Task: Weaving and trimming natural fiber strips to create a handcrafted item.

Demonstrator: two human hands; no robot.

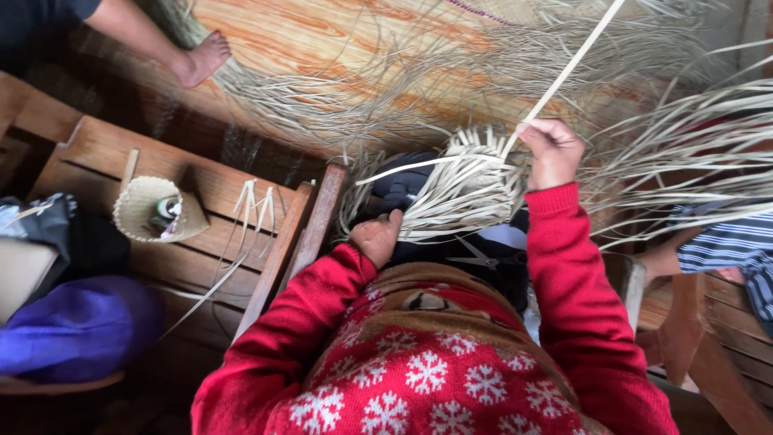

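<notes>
Red knitted sleeves with white snowflakes fill the bottom of the view, running up to both hands. Far to the left of the left hand (377,236), a purple bundle (76,326) lies at the edge of a wooden bench (105,149), and above it sits a small woven cone-shaped basket (153,209) with small items inside, too small to make out. A few loose pale strips (251,208) hang over the bench's slats between that basket and the left hand. Beyond the bench, at upper left, another person's bare foot (203,56) rests on the floor.

The left hand is closed around the lower edge of a half-woven piece of pale straw (467,189), gripping it from below. A pair of scissors (481,259) lies on dark cloth in the lap, just right of and below that hand. The right hand (551,149) is pinched shut on a single long strip (568,68) that rises up and to the right from the top of the woven piece. Loose straw (684,157) spreads over the floor behind and to the right of this hand, partly covering the patterned floor mat (322,40). At far right, a striped sleeve (729,246) of another person shows beside a wooden chair frame.
</notes>
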